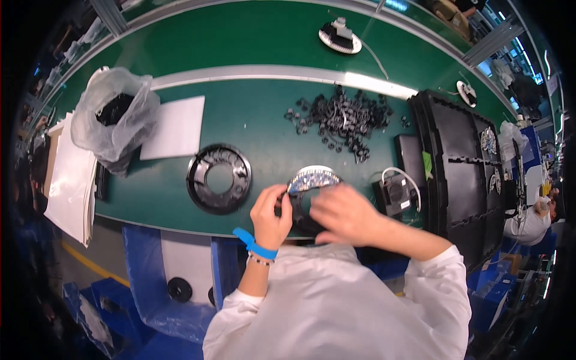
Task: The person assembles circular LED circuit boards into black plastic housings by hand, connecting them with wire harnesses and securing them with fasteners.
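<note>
Both hands (271, 215) (345, 213) grip a round LED disc (312, 180); black ring (219, 178) left, clips pile (345, 120) beyond.

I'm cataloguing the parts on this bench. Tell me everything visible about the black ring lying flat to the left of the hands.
The black ring is a round, flat, glossy part that looks like moulded plastic. It has a wide circular hole in the middle, through which the green bench top shows, and small raised ribs or tabs around its inner band. It lies flat near the bench's front edge, below the white sheet. Nothing touches it: the left hand is the nearer one but stays apart from it.
</note>
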`<action>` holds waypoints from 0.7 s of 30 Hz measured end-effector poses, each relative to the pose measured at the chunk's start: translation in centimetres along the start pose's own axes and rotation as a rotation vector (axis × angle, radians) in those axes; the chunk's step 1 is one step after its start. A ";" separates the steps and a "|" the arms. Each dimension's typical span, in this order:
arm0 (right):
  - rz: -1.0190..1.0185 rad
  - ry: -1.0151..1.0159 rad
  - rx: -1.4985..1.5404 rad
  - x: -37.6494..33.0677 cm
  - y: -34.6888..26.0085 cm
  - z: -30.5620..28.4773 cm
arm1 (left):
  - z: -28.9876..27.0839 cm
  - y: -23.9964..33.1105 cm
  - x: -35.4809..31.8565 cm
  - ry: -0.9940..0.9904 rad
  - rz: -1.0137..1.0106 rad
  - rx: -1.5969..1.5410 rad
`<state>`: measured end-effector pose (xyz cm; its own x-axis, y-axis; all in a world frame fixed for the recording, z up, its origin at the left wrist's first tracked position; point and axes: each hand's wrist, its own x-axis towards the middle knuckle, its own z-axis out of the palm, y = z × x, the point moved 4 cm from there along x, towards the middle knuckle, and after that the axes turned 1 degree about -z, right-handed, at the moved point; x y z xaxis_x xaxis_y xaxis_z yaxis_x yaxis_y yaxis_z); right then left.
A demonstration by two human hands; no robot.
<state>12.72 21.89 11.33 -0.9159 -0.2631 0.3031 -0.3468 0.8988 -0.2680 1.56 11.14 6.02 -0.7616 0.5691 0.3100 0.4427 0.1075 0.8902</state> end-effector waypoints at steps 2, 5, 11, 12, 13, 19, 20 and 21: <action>0.027 -0.172 -0.017 -0.7 -1.2 1.6 | 0.1 0.0 0.0 0.008 -0.010 -0.015; -0.004 -0.149 -0.073 -1.0 -1.4 2.5 | -0.3 0.3 -0.1 0.042 -0.024 -0.030; -0.006 -0.072 -0.109 2.4 -0.2 -1.2 | -2.3 0.5 -2.1 0.240 0.340 -0.020; 0.010 0.002 -0.104 3.7 0.3 -2.5 | -2.3 0.6 -2.3 0.245 0.364 -0.048; 0.012 0.030 -0.155 4.8 0.8 -3.6 | -2.4 0.6 -2.5 0.251 0.387 -0.073; -0.038 0.071 -0.396 15.6 10.5 -5.1 | -2.9 0.6 -2.9 0.178 0.439 -0.141; -0.024 0.081 -0.447 17.5 12.6 -4.2 | -3.4 0.5 -3.4 0.183 0.443 -0.099; 0.011 0.053 -0.502 19.3 15.5 -2.4 | -4.2 0.6 -3.5 0.188 0.450 -0.099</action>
<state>-9.81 31.55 15.21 -0.9032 -0.2459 0.3519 -0.1850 0.9626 0.1978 2.52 5.78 6.91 -0.5811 0.3836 0.7177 0.7072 -0.1984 0.6786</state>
